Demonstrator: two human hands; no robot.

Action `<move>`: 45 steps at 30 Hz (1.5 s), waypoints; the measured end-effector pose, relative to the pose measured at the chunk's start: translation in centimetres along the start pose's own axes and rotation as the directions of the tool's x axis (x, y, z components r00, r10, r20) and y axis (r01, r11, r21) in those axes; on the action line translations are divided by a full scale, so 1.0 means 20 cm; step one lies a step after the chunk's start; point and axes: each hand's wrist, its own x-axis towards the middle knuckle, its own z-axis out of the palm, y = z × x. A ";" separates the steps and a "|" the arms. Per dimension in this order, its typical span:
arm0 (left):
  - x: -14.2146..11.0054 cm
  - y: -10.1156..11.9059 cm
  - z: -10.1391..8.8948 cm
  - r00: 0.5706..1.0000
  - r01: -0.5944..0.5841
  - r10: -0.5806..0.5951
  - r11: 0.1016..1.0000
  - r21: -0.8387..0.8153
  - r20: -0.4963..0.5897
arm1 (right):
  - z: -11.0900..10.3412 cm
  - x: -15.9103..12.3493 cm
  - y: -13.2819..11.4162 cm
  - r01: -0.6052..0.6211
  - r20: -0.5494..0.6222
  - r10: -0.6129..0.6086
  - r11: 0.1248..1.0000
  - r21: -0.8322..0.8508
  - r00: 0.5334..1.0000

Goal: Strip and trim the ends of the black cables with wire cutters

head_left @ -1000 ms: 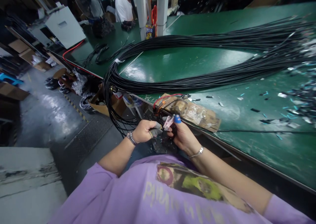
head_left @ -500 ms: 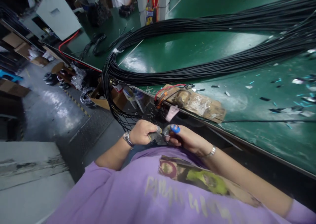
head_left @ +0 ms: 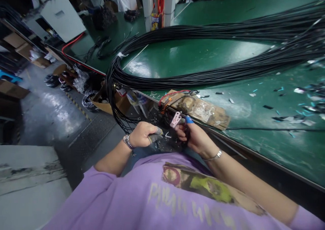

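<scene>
My left hand [head_left: 145,134], with grey coverings on its fingertips, is closed on the end of a black cable. Short pale wire ends [head_left: 167,135] stick out of that grip toward the right. My right hand [head_left: 190,134] has curled fingers and a blue covering on the thumb. At its fingertips is a small pink slotted tool [head_left: 175,119], by the bench edge; the fingers seem to grip its lower end, which is partly hidden. Something dark shows inside the right palm, too shaded to name. The hands are apart, in front of my body.
A large bundle of black cables [head_left: 177,83] loops over the green bench [head_left: 243,103] and hangs off its edge. A worn wooden block [head_left: 205,112] with red and orange wires lies at the edge. Cable scraps [head_left: 291,118] litter the right. A cardboard box [head_left: 104,101] stands below.
My right hand has parted from the left and moved up and right to the pink tool. The wire ends at my left hand are now uncovered. The pink tool appears slightly turned.
</scene>
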 end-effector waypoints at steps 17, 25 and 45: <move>0.10 -0.11 0.08 0.988 0.098 -0.111 0.988 -0.119 -0.106 | 0.09 0.06 -0.01 0.116 0.045 -0.121 0.988 0.097 0.992; 0.12 -0.10 0.09 0.988 0.120 -0.134 0.981 -0.155 -0.077 | 0.11 0.06 -0.02 0.130 0.005 -0.133 0.977 0.171 0.991; -0.14 0.28 0.28 0.584 0.696 -0.805 0.430 -0.575 0.104 | 0.02 -0.15 0.12 0.225 0.080 -0.210 0.907 -0.357 0.974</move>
